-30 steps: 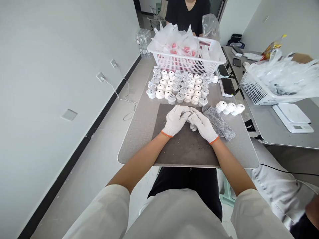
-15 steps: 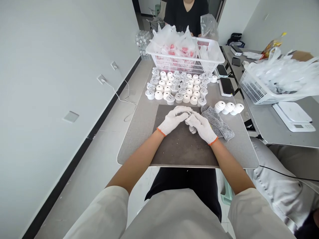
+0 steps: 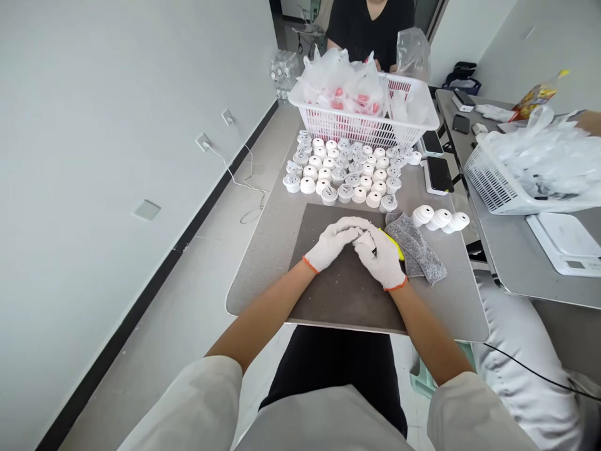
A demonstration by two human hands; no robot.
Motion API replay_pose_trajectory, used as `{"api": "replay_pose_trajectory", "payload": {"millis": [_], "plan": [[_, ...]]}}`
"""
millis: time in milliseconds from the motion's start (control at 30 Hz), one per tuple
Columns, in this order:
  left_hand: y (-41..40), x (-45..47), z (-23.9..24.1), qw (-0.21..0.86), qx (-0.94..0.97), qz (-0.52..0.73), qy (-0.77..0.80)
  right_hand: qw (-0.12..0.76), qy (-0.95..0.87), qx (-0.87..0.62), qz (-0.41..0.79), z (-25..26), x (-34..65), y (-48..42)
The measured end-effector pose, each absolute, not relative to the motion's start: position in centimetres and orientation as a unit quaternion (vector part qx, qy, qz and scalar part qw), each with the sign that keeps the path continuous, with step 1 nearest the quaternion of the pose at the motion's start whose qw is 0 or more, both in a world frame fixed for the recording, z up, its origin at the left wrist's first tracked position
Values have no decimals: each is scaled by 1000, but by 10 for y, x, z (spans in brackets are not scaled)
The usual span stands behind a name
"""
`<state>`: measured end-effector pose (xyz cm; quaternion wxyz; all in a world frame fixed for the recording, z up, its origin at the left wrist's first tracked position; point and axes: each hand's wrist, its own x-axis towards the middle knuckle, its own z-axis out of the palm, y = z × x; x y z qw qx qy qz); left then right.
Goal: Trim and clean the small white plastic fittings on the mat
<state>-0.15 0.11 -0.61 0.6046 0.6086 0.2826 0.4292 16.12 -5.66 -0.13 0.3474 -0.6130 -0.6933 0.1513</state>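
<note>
Both my hands wear white knit gloves and meet over a dark mat (image 3: 338,288) on a small grey table (image 3: 263,250). My left hand (image 3: 331,243) has its fingers curled toward the right one, pinching something small that I cannot make out. My right hand (image 3: 381,257) is closed round a tool with a yellow handle (image 3: 397,248). Beyond the mat stand several rows of white round caps (image 3: 345,172). Three more white caps (image 3: 440,218) lie to the right, next to a grey cloth (image 3: 416,244).
A white basket (image 3: 361,122) full of plastic bags stands at the table's far end, with a person in black behind it. Two phones (image 3: 436,169) lie at the right edge. A second table on the right bears another basket (image 3: 498,181) and a scale (image 3: 566,241).
The view has shifted a little. My hands stay together over the mat, and the yellow handle now shows at my right hand.
</note>
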Motion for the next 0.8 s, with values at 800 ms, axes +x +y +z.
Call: {"api": "replay_pose_trajectory", "payload": {"millis": [800], "plan": [[6, 11, -18, 682, 523, 456, 231, 492, -588, -529, 363, -10, 161, -52]]}}
